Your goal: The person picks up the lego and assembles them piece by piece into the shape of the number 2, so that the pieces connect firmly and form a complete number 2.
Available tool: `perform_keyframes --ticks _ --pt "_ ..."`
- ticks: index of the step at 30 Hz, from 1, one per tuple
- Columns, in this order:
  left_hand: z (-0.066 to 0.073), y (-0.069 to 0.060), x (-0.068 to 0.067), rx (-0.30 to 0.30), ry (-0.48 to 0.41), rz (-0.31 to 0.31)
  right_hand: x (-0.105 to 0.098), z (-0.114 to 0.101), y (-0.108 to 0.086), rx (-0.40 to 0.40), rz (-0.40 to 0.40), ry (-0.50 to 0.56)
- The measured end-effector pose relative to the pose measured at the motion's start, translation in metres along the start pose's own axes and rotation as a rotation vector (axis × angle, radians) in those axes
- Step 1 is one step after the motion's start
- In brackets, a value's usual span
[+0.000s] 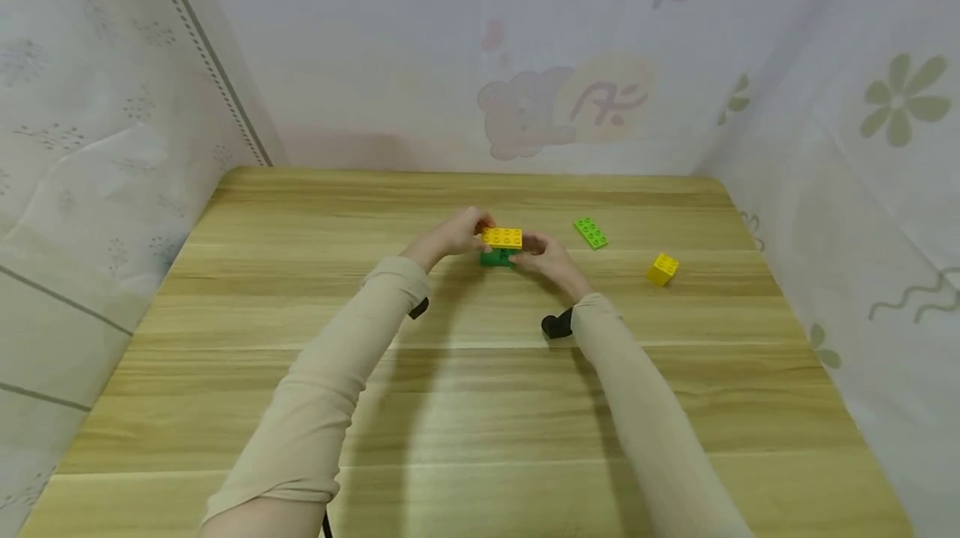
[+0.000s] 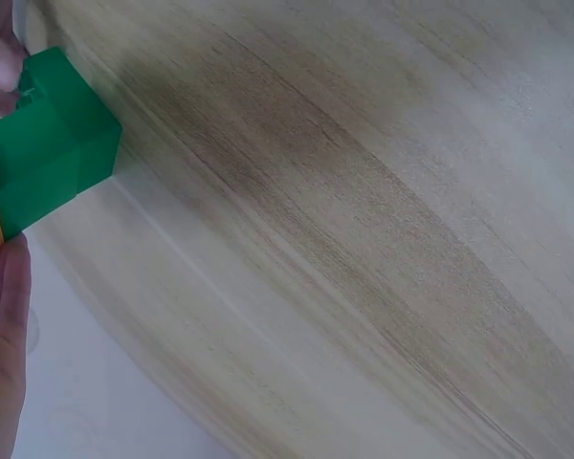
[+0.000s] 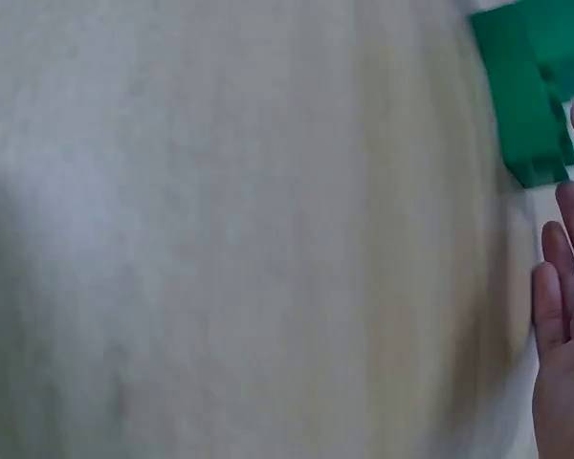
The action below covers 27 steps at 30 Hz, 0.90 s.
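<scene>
My left hand (image 1: pixel 454 235) grips a small stack of toy building bricks above the middle of the table. On top of the stack is a yellow brick (image 1: pixel 502 238) with studs facing up. Below it sit green bricks (image 2: pixel 48 143), joined together and partly covered by the yellow one in the head view. My right hand (image 1: pixel 552 260) is at the stack's right side. Its fingers (image 3: pixel 548 301) look fairly straight in the right wrist view, close beside the green bricks. Whether they touch the bricks I cannot tell.
A flat light-green brick (image 1: pixel 591 233) lies to the right, behind my right hand. Farther right stands a yellow block (image 1: pixel 663 269). The wooden table (image 1: pixel 480 413) meets patterned cloth walls (image 1: pixel 390 63) at the back and sides.
</scene>
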<state>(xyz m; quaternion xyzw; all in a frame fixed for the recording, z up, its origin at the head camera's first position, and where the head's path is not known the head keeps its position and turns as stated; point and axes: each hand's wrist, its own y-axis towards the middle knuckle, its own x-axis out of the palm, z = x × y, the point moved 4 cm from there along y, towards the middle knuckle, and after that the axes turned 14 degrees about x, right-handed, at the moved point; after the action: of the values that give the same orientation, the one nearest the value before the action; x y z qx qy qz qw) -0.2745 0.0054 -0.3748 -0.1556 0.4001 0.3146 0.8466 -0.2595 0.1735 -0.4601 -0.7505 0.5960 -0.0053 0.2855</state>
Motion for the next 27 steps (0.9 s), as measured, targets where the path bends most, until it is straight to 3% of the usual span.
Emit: perform_keyframes --ticks 6,11,14,22,27 --pt "-0.003 0.001 0.000 -0.012 0.015 -0.003 -0.025 -0.005 -0.008 -0.032 0.168 0.083" --pt "-0.003 0.001 0.001 -0.014 0.018 -0.012 -0.068 -0.017 -0.026 -0.120 0.433 0.259" --pt "-0.002 0.002 0.001 -0.015 0.011 -0.015 -0.094 -0.014 -0.030 -0.150 0.560 0.301" --pt "-0.002 0.002 0.000 -0.026 0.014 -0.018 -0.108 0.000 -0.034 -0.117 0.575 0.195" --pt "0.000 0.000 -0.001 -0.020 0.023 -0.027 -0.108 0.011 -0.035 -0.091 0.594 0.223"
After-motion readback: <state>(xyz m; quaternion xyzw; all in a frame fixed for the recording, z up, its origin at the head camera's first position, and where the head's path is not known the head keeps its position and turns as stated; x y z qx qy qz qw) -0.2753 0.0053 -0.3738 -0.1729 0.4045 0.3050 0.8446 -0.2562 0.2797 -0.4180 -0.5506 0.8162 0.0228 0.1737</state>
